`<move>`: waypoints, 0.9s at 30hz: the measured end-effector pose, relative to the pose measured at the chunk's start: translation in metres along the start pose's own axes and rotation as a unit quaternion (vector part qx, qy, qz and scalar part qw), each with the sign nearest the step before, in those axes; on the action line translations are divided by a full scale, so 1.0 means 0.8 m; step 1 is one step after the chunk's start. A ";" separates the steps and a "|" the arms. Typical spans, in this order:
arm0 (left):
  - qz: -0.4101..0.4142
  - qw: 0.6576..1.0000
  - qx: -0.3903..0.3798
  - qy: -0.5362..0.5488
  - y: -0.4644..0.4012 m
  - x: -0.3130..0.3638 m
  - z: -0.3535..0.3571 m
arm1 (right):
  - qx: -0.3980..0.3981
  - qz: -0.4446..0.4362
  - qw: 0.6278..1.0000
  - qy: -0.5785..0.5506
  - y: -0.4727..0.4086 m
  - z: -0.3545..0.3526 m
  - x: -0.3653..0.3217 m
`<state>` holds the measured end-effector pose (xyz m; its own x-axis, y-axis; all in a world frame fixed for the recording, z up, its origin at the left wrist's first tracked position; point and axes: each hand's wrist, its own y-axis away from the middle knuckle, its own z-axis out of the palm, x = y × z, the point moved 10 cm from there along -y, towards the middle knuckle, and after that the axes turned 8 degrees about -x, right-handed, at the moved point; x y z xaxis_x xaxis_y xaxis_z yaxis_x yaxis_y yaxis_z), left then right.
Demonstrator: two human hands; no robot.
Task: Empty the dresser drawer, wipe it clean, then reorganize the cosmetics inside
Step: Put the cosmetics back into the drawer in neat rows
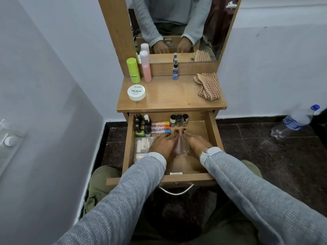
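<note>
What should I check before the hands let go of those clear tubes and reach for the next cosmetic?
1. Drawer pulled fully open: ok.
2. Both hands on the clear tubes, left hand and right hand at their sides: ok.
3. Tubes lying flat on the drawer floor: cannot tell, blurred.
4. Free floor right of the tubes: ok, bare wood shows.
5. Items left on the dresser top: not ok, nail polish remover tub, green bottle, pink bottle and spray bottle remain.
6. Checked cloth out of the drawer: ok.
</note>
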<state>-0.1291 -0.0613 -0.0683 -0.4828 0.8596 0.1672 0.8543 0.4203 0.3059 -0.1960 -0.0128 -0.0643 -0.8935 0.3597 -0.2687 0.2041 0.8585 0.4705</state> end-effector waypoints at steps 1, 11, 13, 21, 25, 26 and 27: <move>-0.001 1.000 0.002 0.003 -0.001 -0.002 -0.001 | -0.002 0.001 1.000 0.006 -0.002 -0.001 -0.002; -0.003 0.999 0.031 0.023 -0.008 -0.011 -0.005 | 0.002 0.022 0.999 -0.041 -0.010 0.002 0.005; -0.004 0.999 0.034 0.025 -0.009 -0.012 -0.004 | 0.005 0.016 0.997 -0.072 -0.011 0.002 0.006; -0.009 0.999 0.036 0.028 -0.010 -0.015 -0.004 | 0.034 0.021 0.995 -0.091 -0.017 0.006 0.020; -0.013 0.999 0.034 0.033 -0.008 -0.015 -0.005 | 0.034 0.007 0.997 -0.071 -0.011 0.003 0.009; -0.012 0.999 0.038 0.032 -0.008 -0.015 -0.005 | 0.041 0.001 0.997 -0.061 -0.009 0.000 0.007; -0.014 0.999 0.040 0.030 -0.007 -0.015 -0.006 | 0.042 -0.004 0.998 -0.054 -0.007 -0.002 0.004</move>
<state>-0.1292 -0.0753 -0.0676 -0.5145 0.8299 0.2157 0.8522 0.4670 0.2359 -0.2003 -0.0169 -0.0660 -0.8481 0.3864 -0.3626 0.2347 0.8874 0.3968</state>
